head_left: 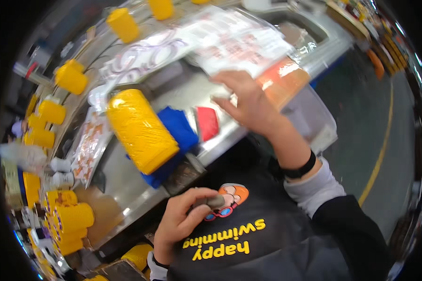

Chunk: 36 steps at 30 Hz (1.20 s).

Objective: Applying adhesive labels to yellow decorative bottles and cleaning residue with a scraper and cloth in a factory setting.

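My left hand (185,216) is in front of the black apron (286,239), its thumb and fingers closed around a small grey-brown rounded object (215,202). My right hand (251,103) is raised over the metal worktop (185,96), fingers curved and thumb apart from them; it is slightly blurred, and I see nothing held in it. Left of it a red pad-like piece (207,123) lies beside a folded blue cloth (179,126). A yellow, plastic-wrapped roll-shaped bundle (142,131) rests on the cloth.
Printed sheets under clear film (244,44) and an orange sheet (283,79) cover the worktop's far side. A translucent bin (312,114) stands at its right edge. Several yellow cylindrical pieces (72,77) line the left and far side. A yellow line (380,157) marks the floor.
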Motion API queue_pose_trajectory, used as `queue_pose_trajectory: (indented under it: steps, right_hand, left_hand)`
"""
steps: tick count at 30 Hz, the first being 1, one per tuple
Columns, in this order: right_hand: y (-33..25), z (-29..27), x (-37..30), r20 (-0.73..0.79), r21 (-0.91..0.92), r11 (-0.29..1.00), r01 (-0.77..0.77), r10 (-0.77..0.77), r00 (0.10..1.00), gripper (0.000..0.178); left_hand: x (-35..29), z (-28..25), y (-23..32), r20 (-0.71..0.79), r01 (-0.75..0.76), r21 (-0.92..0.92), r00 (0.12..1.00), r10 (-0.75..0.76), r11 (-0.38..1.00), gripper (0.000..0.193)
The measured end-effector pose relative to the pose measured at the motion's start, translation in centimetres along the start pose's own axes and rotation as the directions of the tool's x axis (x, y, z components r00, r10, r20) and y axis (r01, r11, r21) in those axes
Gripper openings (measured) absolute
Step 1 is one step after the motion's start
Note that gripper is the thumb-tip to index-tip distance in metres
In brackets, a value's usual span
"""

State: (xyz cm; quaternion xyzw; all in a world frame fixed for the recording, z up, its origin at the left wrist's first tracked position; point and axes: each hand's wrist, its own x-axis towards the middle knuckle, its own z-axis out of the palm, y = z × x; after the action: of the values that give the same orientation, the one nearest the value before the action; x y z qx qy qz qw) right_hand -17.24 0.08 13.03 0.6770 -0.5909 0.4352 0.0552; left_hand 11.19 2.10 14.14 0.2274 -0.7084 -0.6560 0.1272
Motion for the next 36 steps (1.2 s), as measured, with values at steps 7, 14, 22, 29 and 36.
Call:
queue_pose_trajectory:
  steps: [7,14,22,29,36]
  right_hand:
    - [5.8,-8.8,-10.9,-0.345,0.508,0.768,-0.39,0.596,0.725,0.018]
    - [10.8,-6.0,-26.5,-0.034,0.267,0.625,-0.733,0.766,0.641,0.028]
    - [9.2,-4.7,-28.0,0.615,0.055,0.678,-0.733,0.556,0.56,0.033]
    - [11.1,-4.8,-28.8,0.63,0.077,0.658,-0.749,0.551,0.548,0.034]
    - [13.1,-5.2,-30.2,0.564,0.216,0.582,-0.784,0.581,0.587,0.032]
  left_hand:
    - [7.3,7.7,-3.9,0.197,0.0,0.349,0.978,-0.074,0.937,0.021]
    - [15.8,9.4,-9.5,-0.027,0.285,0.309,0.956,-0.291,0.907,0.024]
    - [22.2,4.4,-19.0,-0.221,0.254,0.785,0.967,-0.128,0.565,0.037]
    - [26.4,3.3,-22.1,-0.291,0.336,0.908,0.935,-0.201,0.251,0.055]
    - [29.8,2.6,-25.0,-0.373,0.429,0.877,0.891,-0.258,0.214,0.06]
